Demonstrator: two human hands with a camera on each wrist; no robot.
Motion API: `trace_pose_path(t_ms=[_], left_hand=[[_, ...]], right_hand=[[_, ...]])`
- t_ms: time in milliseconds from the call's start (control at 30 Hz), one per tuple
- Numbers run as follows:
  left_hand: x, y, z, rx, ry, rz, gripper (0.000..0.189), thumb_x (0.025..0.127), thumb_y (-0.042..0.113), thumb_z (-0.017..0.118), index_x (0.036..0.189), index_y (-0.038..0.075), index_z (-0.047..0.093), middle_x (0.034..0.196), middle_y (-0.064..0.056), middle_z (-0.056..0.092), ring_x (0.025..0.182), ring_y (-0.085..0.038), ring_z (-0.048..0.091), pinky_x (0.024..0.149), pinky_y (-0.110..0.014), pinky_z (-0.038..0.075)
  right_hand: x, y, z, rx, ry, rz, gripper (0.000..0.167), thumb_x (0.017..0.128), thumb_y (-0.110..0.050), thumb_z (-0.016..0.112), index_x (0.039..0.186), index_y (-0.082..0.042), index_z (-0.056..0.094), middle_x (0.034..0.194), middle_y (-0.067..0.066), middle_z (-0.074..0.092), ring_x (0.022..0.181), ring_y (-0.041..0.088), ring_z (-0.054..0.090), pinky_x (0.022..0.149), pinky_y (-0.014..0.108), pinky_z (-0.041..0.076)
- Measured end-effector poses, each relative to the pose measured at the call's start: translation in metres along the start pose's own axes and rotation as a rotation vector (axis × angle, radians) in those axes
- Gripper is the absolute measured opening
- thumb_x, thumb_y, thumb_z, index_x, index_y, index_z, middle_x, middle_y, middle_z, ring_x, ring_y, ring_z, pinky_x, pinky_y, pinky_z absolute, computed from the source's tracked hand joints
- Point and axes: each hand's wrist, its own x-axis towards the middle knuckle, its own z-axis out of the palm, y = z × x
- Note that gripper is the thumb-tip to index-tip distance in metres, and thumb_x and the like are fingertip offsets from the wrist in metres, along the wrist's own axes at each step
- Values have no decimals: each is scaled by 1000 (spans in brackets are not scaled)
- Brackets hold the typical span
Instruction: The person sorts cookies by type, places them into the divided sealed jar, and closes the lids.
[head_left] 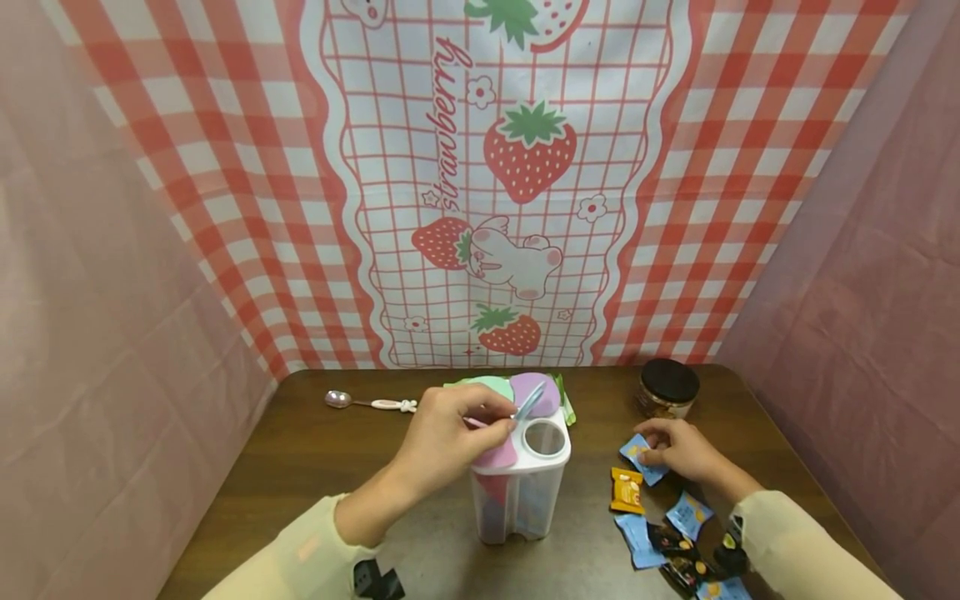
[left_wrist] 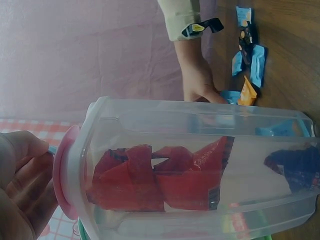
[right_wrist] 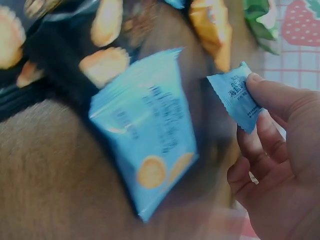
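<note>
A clear plastic storage container (head_left: 534,504) with a white top stands near the middle of the table. My left hand (head_left: 457,425) is above it and pinches a light blue lid (head_left: 530,402), tilted up beside an uncovered round opening (head_left: 545,439). The pink lid (head_left: 497,456), purple lid (head_left: 546,392) and green lid (head_left: 492,384) lie on the other compartments. Red packets (left_wrist: 187,172) and a dark blue packet (left_wrist: 295,169) show through the wall. To the right, my right hand (head_left: 686,450) pinches a small light blue snack packet (right_wrist: 236,95) between thumb and fingers.
An orange packet (head_left: 626,490), more blue packets (head_left: 688,515) and black packets (head_left: 672,542) lie at the right. A black-lidded jar (head_left: 669,383) stands at the back right. Behind the container, a spoon (head_left: 382,405) lies at the left and green packaging (head_left: 567,404) shows at the right.
</note>
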Motion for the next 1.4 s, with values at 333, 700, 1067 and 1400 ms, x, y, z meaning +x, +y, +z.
trace_pose_path(t_ms=[333,700,1067,1400], left_hand=[[-1,0,0,1,9,4,12,83,1,80,93,8,79,90,0,78,76,-6,72,65,-28,63],[-1,-2,1,5,12,1,13,83,1,80,93,9,79,90,1,78,76,-6,72,66,-27,63],[0,-4,0,-2,6,15,13,83,1,80,94,8,78,89,1,78,77,-6,72,67,-22,62],[-1,-4,1,-11,5,1,12,83,1,80,94,8,79,89,0,78,77,-7,72,67,-28,63]], right_hand=[[-1,-44,-25,75,29,-72,30,89,-14,80,115,-5,71,93,7,66,73,9,59,60,26,53],[1,-95,-49,57,67,-186,30,89,-17,81,117,-11,70,90,4,68,71,12,61,59,27,53],[-1,-146,-50,143,87,-306,24,91,-14,79,113,-14,71,93,4,71,74,15,67,59,29,56],[-10,-188,-47,227,90,-384,20,92,-8,77,109,-15,70,92,4,73,75,21,71,61,32,59]])
